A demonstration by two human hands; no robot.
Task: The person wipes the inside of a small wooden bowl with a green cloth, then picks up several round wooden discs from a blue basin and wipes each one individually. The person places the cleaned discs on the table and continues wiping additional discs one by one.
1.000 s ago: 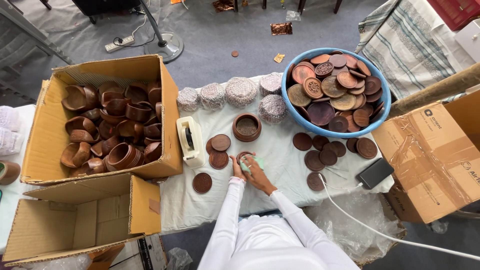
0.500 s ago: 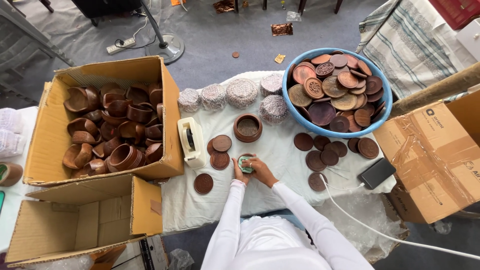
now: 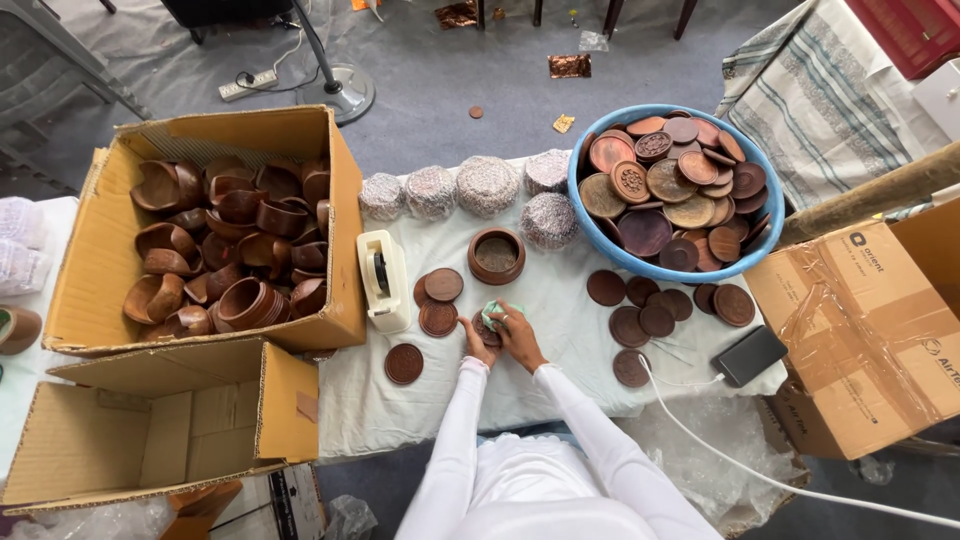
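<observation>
Both hands meet at the table's front middle over a round brown wooden lid [image 3: 487, 331]. My left hand [image 3: 480, 338] holds the lid from below. My right hand [image 3: 518, 333] presses a small pale green cloth [image 3: 497, 311] onto it. Just behind the hands stands an open round wooden bowl [image 3: 496, 255]. Loose brown lids [image 3: 438, 288] lie to the left of the hands, and more lids [image 3: 646, 322] lie to the right on the white tablecloth [image 3: 560, 290].
A blue basin [image 3: 757, 232] full of wooden lids sits back right. A cardboard box [image 3: 100, 240] of wooden bowls stands left, an empty box [image 3: 120, 440] below it. White tape dispenser [image 3: 383, 280], wrapped bundles [image 3: 487, 184], a black power bank [image 3: 751, 355] with white cable.
The hands stay at the same spot over the lid; the right hand with the cloth has shifted slightly across its face. Nothing else has moved.
</observation>
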